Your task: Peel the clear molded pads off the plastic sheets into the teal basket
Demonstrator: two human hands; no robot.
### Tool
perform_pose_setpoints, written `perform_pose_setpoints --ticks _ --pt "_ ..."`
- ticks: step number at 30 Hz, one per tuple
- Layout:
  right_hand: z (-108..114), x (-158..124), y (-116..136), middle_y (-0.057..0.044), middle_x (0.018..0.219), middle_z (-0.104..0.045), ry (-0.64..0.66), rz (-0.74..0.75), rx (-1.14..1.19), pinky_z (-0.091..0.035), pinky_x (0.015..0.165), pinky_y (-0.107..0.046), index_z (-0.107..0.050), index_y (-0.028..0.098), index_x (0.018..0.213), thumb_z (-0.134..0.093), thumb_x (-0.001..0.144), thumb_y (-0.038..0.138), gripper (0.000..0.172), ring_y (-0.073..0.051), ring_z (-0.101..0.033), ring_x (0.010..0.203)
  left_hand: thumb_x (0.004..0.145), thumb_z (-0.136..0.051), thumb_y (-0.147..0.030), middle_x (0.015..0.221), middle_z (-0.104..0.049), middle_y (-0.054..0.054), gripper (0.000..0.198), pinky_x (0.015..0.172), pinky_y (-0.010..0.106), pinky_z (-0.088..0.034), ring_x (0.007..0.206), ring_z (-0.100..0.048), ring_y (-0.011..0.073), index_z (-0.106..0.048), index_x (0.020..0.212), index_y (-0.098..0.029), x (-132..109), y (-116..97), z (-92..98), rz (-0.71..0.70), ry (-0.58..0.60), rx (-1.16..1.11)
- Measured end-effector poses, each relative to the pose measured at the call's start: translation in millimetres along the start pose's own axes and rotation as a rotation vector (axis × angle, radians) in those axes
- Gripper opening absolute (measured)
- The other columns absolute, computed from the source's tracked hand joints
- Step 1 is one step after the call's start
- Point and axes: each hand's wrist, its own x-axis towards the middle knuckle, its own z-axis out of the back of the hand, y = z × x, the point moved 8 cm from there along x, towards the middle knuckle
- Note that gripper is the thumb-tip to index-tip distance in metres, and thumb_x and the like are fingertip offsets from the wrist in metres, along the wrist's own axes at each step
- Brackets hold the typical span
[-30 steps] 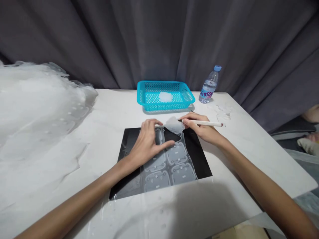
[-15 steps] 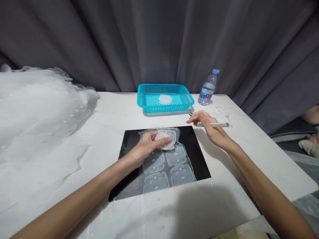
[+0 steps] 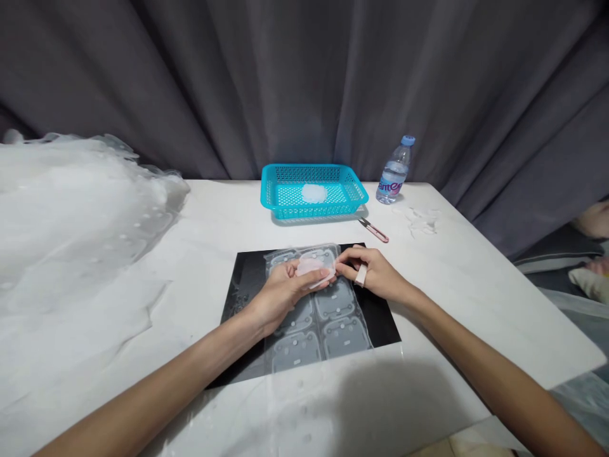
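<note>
My left hand [image 3: 290, 289] is closed on a small stack of thin, translucent, pinkish-white plastic pieces [image 3: 311, 265], the thumb lying across the front. At the stack's right edge my right hand [image 3: 368, 270] pinches a clear piece with rounded corners [image 3: 324, 255]. A short pale stick-like thing [image 3: 361, 275] pokes out between the right hand's fingers; most of it is hidden. Under both hands, a clear plastic sheet [image 3: 340, 327] with several rounded rectangular outlines lies over a black board [image 3: 383, 324]. The sheet runs past the board's near edge.
A blue basket [image 3: 266, 197] with some whitish pieces [image 3: 314, 193] stands at the back. Right of it are thread snips [image 3: 374, 230], a water bottle [image 3: 394, 171] and white scraps [image 3: 422, 221]. A large heap of translucent sheets [image 3: 71, 222] covers the table's left side.
My right hand has moved left and toward me, from above the snips to the stack's edge. The snips now show fully on the table. My left hand keeps its hold.
</note>
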Motion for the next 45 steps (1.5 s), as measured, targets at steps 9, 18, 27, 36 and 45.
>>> perform_pose_setpoints --ticks 9,18,27,36,45 --pt "2 4 -10 -0.003 0.082 -0.068 -0.152 0.080 -0.233 -0.043 0.072 -0.031 -0.070 0.020 0.087 -0.062 0.094 0.023 0.011 -0.018 -0.056 0.077 0.073 -0.093 -0.028 0.100 -0.081 0.008 0.025 0.102 0.032 -0.056 0.097 -0.074 0.0198 -0.080 0.090 -0.015 -2 1 -9.3 0.040 0.082 0.015" --pt "19 2 -6 -0.007 0.105 -0.077 0.135 0.106 -0.177 -0.049 0.085 -0.036 -0.074 0.020 0.116 -0.064 0.091 0.018 0.027 -0.022 -0.061 0.094 0.070 -0.092 -0.037 0.095 -0.077 0.004 0.042 0.080 0.029 -0.054 0.085 -0.071 0.0199 -0.068 0.098 -0.018 -8 -4 -6.4 -0.046 0.060 0.298" --pt "-7 35 21 -0.007 0.096 -0.079 0.156 0.038 -0.029 -0.050 0.086 -0.033 -0.079 0.016 0.096 -0.066 0.097 0.032 0.021 -0.020 -0.070 0.092 0.097 -0.053 -0.055 0.067 -0.057 -0.001 0.041 0.062 0.028 -0.038 0.063 -0.052 0.0177 -0.062 0.077 -0.020 -3 -14 -3.2 -0.290 0.082 0.769" --pt "-26 48 20 -0.001 0.081 -0.073 0.476 -0.029 -0.020 -0.045 0.072 -0.026 -0.072 0.015 0.084 -0.068 0.089 0.021 0.008 -0.016 -0.063 0.076 0.104 -0.045 -0.041 0.064 -0.063 0.001 0.042 0.060 0.029 -0.038 0.057 -0.054 0.0180 -0.061 0.071 -0.021 -13 -27 -18.5 -0.366 0.090 1.061" --pt "-8 80 -24 -0.009 0.099 -0.072 0.142 -0.080 -0.468 -0.040 0.080 -0.030 -0.068 0.017 0.094 -0.052 0.087 0.002 0.023 -0.024 -0.062 0.095 0.110 -0.045 -0.022 0.088 -0.073 0.003 0.022 0.069 0.026 -0.051 0.073 -0.070 0.0165 -0.066 0.116 -0.019 -88 -23 -36.2 -1.004 0.153 1.249"
